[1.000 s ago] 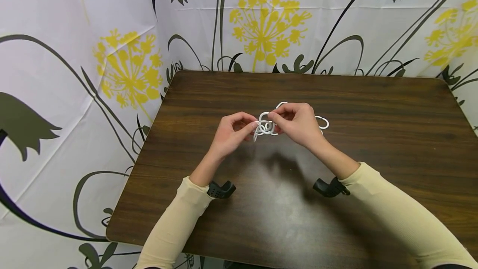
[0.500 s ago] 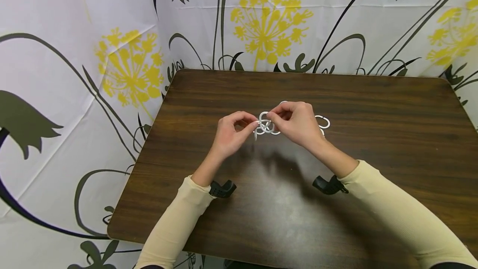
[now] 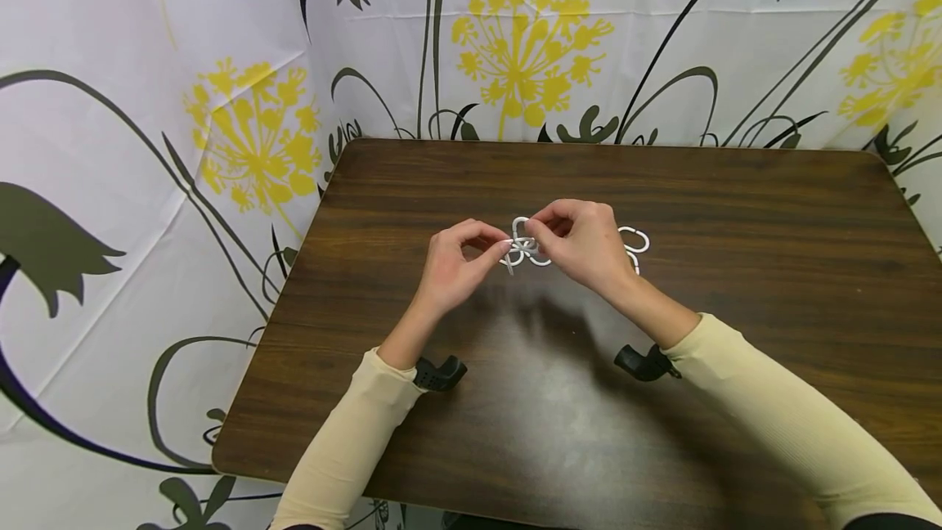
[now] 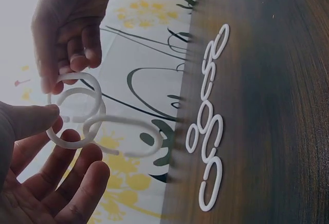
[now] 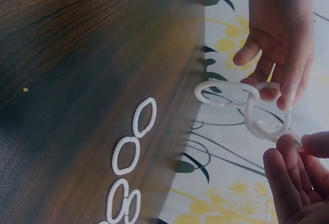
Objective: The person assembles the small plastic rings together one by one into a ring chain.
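Between my two hands, above the table, are a few white plastic chain links (image 3: pixel 524 247), oval with a small gap in the side. My left hand (image 3: pixel 458 267) pinches one link between thumb and fingertips. Facing it, my right hand (image 3: pixel 585 242) pinches another link (image 4: pixel 85 80) at its upper end. The held links overlap and look looped through each other, though the exact threading is hard to tell. A further link (image 5: pixel 226 93) hangs loosely from them, touching neither hand. Fingertips cover parts of both pinched links.
On the brown wood-grain table (image 3: pixel 736 285), a row of several white links (image 4: pixel 211 183) lies beneath the hands; my right hand hides part of it from the head view. A white curtain (image 3: pixel 412 39) with yellow and grey flowers hangs behind the table.
Both hands stay almost in place. The held links have turned slightly and drawn closer together. A table link that showed above the right hand is now hidden behind it.
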`<state>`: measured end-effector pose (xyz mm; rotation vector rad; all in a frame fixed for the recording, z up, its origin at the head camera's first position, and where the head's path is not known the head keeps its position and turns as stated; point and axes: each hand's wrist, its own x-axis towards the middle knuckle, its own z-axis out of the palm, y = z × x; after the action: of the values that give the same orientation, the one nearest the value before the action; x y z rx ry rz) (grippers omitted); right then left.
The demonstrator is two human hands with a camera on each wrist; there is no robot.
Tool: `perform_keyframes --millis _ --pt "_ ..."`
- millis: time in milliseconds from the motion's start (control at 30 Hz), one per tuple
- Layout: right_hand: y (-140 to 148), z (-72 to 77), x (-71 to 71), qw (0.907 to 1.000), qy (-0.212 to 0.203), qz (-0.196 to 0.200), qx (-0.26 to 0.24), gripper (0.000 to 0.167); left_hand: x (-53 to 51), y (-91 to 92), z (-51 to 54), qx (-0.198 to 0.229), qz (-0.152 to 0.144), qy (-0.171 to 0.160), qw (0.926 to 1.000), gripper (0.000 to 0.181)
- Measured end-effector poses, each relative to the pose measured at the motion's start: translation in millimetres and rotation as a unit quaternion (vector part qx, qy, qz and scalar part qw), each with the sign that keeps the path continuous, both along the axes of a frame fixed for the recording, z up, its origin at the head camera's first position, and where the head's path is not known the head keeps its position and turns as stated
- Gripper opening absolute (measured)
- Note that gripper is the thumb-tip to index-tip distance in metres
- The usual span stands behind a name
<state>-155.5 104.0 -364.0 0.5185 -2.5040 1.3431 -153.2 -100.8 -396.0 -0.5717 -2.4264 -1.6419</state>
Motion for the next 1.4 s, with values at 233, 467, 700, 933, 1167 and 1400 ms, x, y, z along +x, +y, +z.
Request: perform_keyframes --millis 233,467,700,933,1167,1400 --pt "5 -3.3 -6.6 0.997 -0.047 -0.006 -0.061 0.009 0.6 -2.4 -0.1 0.021 0.007 -0.056 0.9982 0.009" --pt "5 -7.9 -9.7 0.9785 -0.126 0.01 -0.163 0.016 0.3 -4.9 -1.7 -0.025 0.003 -0.071 0.9972 0.012" --pt "2 -8.6 -9.9 0.9539 -0.177 0.042 -0.239 0.018 -3.4 -2.9 -2.4 -0.007 -0.002 -0.085 0.9964 0.017" --pt "0 -11.0 -8.9 0.9443 -0.205 0.06 -0.251 0.019 -8.1 2.6 3.2 0.106 0.0 -0.106 0.9888 0.024" --pt "0 -16.9 -8.4 0.947 -0.214 0.071 -0.229 0.023 -10.2 4.9 7.2 0.162 0.0 -0.105 0.9813 0.021" --pt "6 -42.2 -15.0 0.9669 -0.215 0.094 -0.1 0.018 -9.8 3.9 6.8 0.196 -0.002 -0.11 0.9743 0.018"
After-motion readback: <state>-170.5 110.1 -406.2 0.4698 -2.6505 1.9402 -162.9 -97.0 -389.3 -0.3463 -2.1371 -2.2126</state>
